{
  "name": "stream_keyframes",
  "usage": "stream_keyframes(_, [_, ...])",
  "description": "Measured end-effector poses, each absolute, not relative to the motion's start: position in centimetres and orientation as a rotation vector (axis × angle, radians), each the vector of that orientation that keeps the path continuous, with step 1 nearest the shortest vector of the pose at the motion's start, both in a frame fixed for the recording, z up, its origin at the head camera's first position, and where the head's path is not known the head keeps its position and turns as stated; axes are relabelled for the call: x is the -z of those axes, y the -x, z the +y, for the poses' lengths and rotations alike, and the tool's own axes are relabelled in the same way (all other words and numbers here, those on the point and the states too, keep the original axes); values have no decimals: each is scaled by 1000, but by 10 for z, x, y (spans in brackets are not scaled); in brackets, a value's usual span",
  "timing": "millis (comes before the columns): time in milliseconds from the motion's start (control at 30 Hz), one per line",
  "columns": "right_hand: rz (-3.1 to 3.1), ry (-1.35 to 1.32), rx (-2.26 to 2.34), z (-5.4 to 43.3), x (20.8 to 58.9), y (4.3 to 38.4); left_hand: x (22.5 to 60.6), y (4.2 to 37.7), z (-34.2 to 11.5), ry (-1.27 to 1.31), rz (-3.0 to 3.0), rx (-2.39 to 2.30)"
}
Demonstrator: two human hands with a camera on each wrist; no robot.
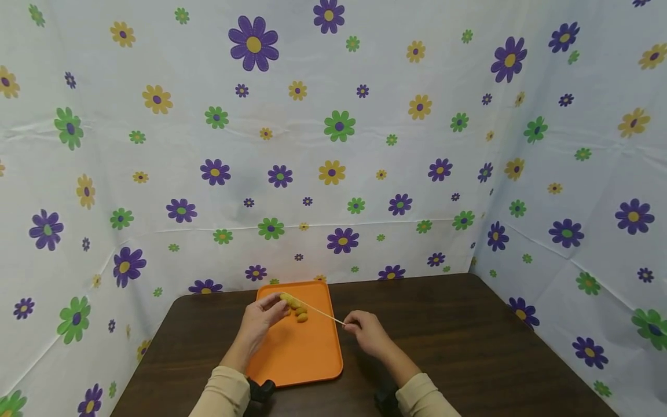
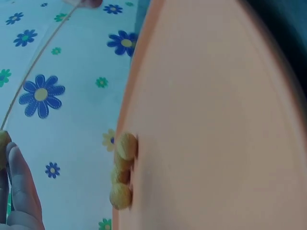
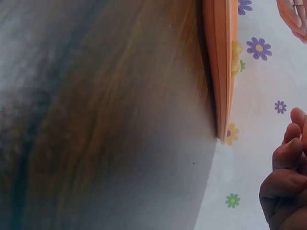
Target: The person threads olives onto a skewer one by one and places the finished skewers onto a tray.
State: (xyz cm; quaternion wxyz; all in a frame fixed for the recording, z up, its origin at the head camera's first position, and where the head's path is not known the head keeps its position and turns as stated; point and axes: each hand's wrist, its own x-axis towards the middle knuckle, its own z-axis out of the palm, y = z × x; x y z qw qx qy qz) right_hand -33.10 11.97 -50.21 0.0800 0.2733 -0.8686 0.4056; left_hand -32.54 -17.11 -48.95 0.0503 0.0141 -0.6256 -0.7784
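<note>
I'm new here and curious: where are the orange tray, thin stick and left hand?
Orange tray (image 1: 299,359): head view, bare lower surface.
Thin stick (image 1: 321,312): head view, middle of its bare length.
Left hand (image 1: 258,319): head view, middle of the hand.

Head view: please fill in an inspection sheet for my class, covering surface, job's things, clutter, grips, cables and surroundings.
Surface: dark wood-look table, with an orange tray on it.
Job's things: thin stick; several yellow pieces on the tray.
Clutter: nothing seen.
Grips: left grip pinches another yellow piece at one end of the stick; right grip pinches the stick near its other end.
Cables: nothing seen.
Surroundings: white flower-patterned cloth.
</note>
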Motion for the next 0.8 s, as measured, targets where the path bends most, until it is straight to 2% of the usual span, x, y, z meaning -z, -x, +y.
stream_keyframes(300, [-2578,-722,-1332,119,499,329,485,328,-161,-117,-1800,2415])
stream_keyframes(800, [-2539,-662,-1208,117,499,325,489,322,-161,-125,-1811,2381])
